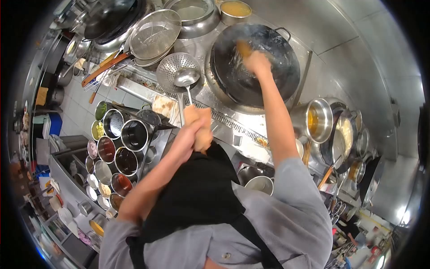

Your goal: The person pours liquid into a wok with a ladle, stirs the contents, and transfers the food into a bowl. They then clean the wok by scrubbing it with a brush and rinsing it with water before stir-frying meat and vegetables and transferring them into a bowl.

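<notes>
My right hand (258,62) is closed round a tan brush (243,48), blurred by motion, inside the large black wok (282,74). Steam and wet streaks show on the wok's inner surface. Close in front of my body, my left hand (192,133) is wrapped round a folded tan cloth (204,117). Just beyond that cloth, a steel ladle (187,77) overlaps a perforated skimmer (166,71). The ladle's handle runs down behind the cloth, and the skimmer's handle passes along its left side.
Wire strainers (154,33) rest left of the wok, near a pot of yellowish liquid (236,9). Pots of sauces and ingredients (134,134) crowd the left side. A steel pot (320,120) and a second wok (342,134) stand at the right. A towel (164,107) lies along the stove's front edge.
</notes>
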The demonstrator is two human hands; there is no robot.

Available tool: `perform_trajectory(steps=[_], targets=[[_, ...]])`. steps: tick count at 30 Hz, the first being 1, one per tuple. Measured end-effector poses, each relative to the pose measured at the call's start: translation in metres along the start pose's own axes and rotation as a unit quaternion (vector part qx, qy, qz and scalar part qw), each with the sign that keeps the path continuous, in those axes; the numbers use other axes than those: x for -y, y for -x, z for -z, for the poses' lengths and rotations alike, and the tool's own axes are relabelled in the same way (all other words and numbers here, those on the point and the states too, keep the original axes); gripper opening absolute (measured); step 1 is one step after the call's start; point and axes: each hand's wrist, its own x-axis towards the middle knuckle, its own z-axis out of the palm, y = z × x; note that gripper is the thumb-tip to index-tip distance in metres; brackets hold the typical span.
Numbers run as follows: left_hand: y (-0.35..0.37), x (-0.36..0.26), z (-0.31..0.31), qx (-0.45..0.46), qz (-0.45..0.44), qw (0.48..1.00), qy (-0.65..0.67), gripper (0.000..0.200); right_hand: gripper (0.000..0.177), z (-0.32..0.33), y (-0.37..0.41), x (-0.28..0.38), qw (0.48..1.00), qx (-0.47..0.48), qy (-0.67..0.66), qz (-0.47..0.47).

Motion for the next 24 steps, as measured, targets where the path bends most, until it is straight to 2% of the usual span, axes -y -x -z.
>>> perform_trajectory(steps=[1,3,5,6,7,8,9,10,11,12,13,14,15,16,18,19,20,21,23,24], targets=[[-0.032,0.006,-0.004,0.018,-0.006,1.000,-0.001,0.054,0.035,-0.002,-0.002,-0.006,1.000,-0.004,-0.001,-0.006],[-0.095,0.018,-0.006,0.036,0.023,0.996,-0.073,0.051,0.035,-0.002,-0.006,-0.012,0.994,-0.083,-0.054,0.034],[-0.137,0.019,-0.027,-0.005,0.001,0.987,-0.161,0.050,0.037,0.000,0.029,-0.007,0.993,0.053,0.009,0.103],[-0.154,0.019,-0.036,-0.005,-0.004,0.987,-0.158,0.050,0.037,0.000,0.055,-0.002,0.978,0.049,0.083,0.183],[-0.169,0.022,-0.046,-0.019,-0.018,0.994,-0.103,0.051,0.036,0.006,0.080,0.007,0.972,0.047,0.124,0.192],[-0.186,0.026,-0.053,-0.031,-0.031,0.998,-0.051,0.052,0.039,0.009,0.069,0.009,0.976,0.072,0.115,0.172],[-0.204,0.040,-0.056,-0.030,-0.029,0.998,-0.054,0.052,0.043,0.010,0.055,0.009,0.978,0.100,0.103,0.149],[-0.225,0.058,-0.055,-0.103,-0.061,0.989,-0.084,0.054,0.043,-0.001,0.032,0.005,0.979,0.100,0.101,0.145],[-0.242,0.068,-0.054,-0.175,-0.097,0.973,-0.115,0.057,0.046,-0.025,-0.001,-0.003,0.996,-0.059,-0.011,0.058],[-0.248,0.070,-0.055,-0.177,-0.094,0.973,-0.111,0.060,0.049,-0.045,-0.018,-0.014,0.969,-0.215,-0.121,-0.032],[-0.252,0.071,-0.055,-0.179,-0.092,0.974,-0.106,0.064,0.049,-0.056,-0.024,-0.022,0.967,-0.219,-0.122,-0.033],[-0.252,0.073,-0.056,-0.204,-0.108,0.967,-0.105,0.039,0.049,-0.058,-0.022,-0.023,0.971,-0.204,-0.119,-0.032],[-0.251,0.075,-0.053,-0.216,-0.113,0.964,-0.107,0.027,0.049,-0.061,-0.020,-0.023,0.975,-0.188,-0.116,-0.033],[-0.250,0.077,-0.050,-0.228,-0.117,0.960,-0.109,0.017,0.045,-0.063,-0.007,-0.034,0.985,-0.148,-0.083,0.032],[-0.257,0.064,-0.050,-0.147,-0.048,0.986,-0.057,0.051,0.055,-0.050,0.045,-0.043,0.991,0.005,-0.007,0.133],[-0.252,0.060,-0.053,-0.145,-0.053,0.986,-0.055,0.051,0.054,-0.044,0.079,-0.037,0.988,0.014,0.077,0.131],[-0.242,0.058,-0.058,-0.171,-0.075,0.981,-0.055,0.044,0.051,-0.047,0.101,-0.048,0.978,-0.016,0.107,0.180],[-0.242,0.057,-0.061,-0.199,-0.098,0.974,-0.055,0.038,0.051,-0.043,0.085,-0.046,0.977,-0.022,0.107,0.185],[-0.242,0.060,-0.060,-0.213,-0.112,0.968,-0.076,0.031,0.053,-0.038,0.047,-0.047,0.990,0.009,0.035,0.135],[-0.237,0.057,-0.059,-0.172,-0.100,0.979,-0.054,0.030,0.054,-0.043,0.011,-0.042,0.993,-0.061,-0.023,0.101]])
